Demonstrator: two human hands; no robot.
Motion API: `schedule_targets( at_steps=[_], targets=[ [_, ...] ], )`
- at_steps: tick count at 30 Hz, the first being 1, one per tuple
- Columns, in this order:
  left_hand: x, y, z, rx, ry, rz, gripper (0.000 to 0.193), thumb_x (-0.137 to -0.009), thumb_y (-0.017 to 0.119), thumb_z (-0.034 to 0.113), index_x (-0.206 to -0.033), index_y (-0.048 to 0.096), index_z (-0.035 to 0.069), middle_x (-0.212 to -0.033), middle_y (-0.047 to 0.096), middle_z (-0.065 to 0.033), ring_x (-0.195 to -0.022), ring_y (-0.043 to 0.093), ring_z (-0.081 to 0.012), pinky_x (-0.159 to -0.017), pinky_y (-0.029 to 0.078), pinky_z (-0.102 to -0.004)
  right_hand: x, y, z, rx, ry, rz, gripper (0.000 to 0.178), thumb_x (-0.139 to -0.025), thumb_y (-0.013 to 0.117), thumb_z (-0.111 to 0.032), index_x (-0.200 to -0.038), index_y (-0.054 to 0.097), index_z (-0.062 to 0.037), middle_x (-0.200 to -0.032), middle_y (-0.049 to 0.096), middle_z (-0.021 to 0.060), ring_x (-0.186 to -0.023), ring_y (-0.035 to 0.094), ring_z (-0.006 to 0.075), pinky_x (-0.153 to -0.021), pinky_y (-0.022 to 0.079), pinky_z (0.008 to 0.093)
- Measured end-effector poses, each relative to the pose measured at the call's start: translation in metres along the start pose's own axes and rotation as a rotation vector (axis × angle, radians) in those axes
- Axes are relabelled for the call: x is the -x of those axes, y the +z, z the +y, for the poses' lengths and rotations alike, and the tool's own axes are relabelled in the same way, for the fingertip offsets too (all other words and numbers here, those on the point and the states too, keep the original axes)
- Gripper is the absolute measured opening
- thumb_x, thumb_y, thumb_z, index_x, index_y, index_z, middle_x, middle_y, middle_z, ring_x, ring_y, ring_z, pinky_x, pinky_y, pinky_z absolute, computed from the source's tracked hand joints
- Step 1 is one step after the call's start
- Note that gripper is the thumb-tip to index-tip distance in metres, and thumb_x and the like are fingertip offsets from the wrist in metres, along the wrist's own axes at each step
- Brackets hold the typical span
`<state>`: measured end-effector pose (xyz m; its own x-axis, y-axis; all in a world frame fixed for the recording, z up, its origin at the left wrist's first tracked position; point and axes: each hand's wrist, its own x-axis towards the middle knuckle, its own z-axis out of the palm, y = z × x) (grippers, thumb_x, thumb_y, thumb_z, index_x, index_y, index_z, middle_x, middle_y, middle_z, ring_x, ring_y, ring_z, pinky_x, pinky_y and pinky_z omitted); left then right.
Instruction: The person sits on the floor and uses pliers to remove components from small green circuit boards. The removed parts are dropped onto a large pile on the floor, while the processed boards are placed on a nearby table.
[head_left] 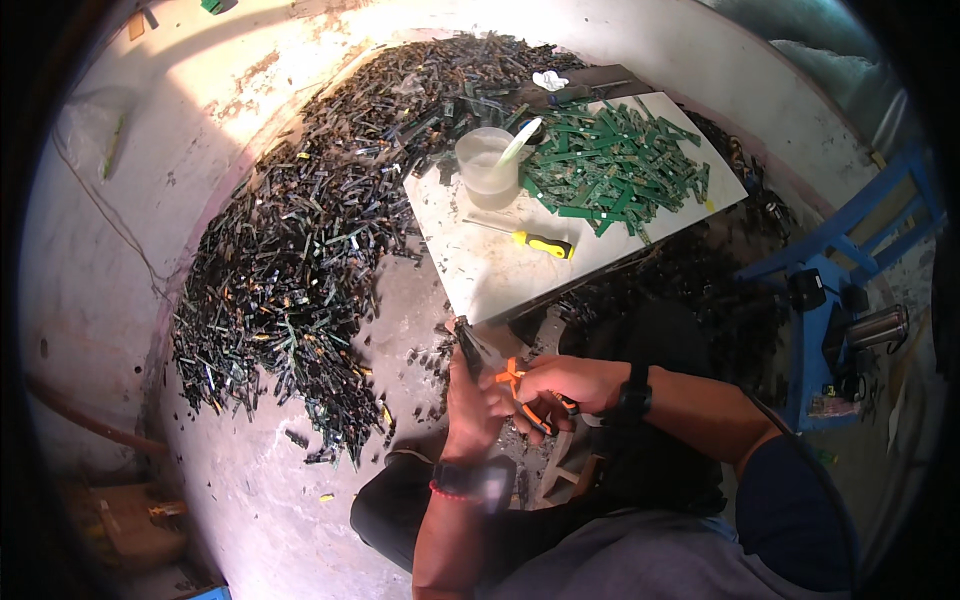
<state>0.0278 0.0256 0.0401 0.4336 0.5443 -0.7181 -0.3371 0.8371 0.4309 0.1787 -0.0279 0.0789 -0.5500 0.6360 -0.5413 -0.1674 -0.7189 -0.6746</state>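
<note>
My left hand (471,402) is closed around a narrow dark strip (467,345), whose far end sticks up past the fingers near the white board's corner. Close beside it, my right hand (568,384) grips orange-and-black handled pliers (511,373). The pliers' jaws meet the fingers of my left hand, and I cannot make out whether they touch the strip. Beyond both hands lies a white board (455,265). On it are a yellow-and-black screwdriver (543,244), a translucent plastic tub (487,180) with a pale stick-like thing leaning in it, and a pile of green circuit-board strips (615,165).
A large heap of dark narrow strips (290,260) spreads over the floor to the left and behind the board. At the right stand a blue chair (812,345) and a metal cylinder (878,328). A cardboard box (140,525) sits at the lower left.
</note>
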Motion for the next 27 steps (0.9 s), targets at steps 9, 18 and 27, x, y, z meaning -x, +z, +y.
schedule_targets(
  at_steps=[9, 18, 27],
  targets=[
    [-0.007, -0.018, 0.001, 0.168, -0.091, -0.424, 0.052, -0.094, 0.03, 0.056, -0.059, 0.036, 0.018, -0.047, 0.027, 0.0074, -0.036, 0.019, -0.0056, -0.034, 0.016, -0.0205, 0.008, -0.001, -0.008, 0.013, -0.163, 0.024, 0.028, -0.084, 0.045, -0.026, -0.089, 0.058, -0.0026, -0.066, 0.063, 0.0121, -0.051, 0.057, 0.014, -0.039, 0.038, 0.0239],
    [-0.02, -0.029, 0.0, 0.293, -0.098, -0.589, 0.048, -0.097, 0.025, 0.047, -0.061, 0.036, 0.018, -0.046, 0.028, 0.0074, -0.036, 0.02, -0.0077, -0.038, 0.021, -0.0239, 0.004, -0.014, -0.002, 0.222, -0.226, 0.304, 0.015, -0.081, 0.047, -0.008, -0.094, 0.052, -0.0026, -0.071, 0.058, 0.005, -0.056, 0.056, 0.0122, -0.043, 0.042, 0.0222],
    [-0.019, -0.026, 0.002, 0.287, -0.081, -0.568, 0.047, -0.097, 0.025, 0.047, -0.061, 0.036, 0.018, -0.046, 0.026, 0.0071, -0.036, 0.02, -0.0079, -0.039, 0.021, -0.0248, -0.005, -0.018, 0.016, 0.947, -0.386, 0.616, 0.019, -0.078, 0.051, -0.014, -0.089, 0.049, 0.001, -0.072, 0.058, 0.0219, -0.068, 0.057, 0.0393, -0.062, 0.045, 0.0449]
  ],
)
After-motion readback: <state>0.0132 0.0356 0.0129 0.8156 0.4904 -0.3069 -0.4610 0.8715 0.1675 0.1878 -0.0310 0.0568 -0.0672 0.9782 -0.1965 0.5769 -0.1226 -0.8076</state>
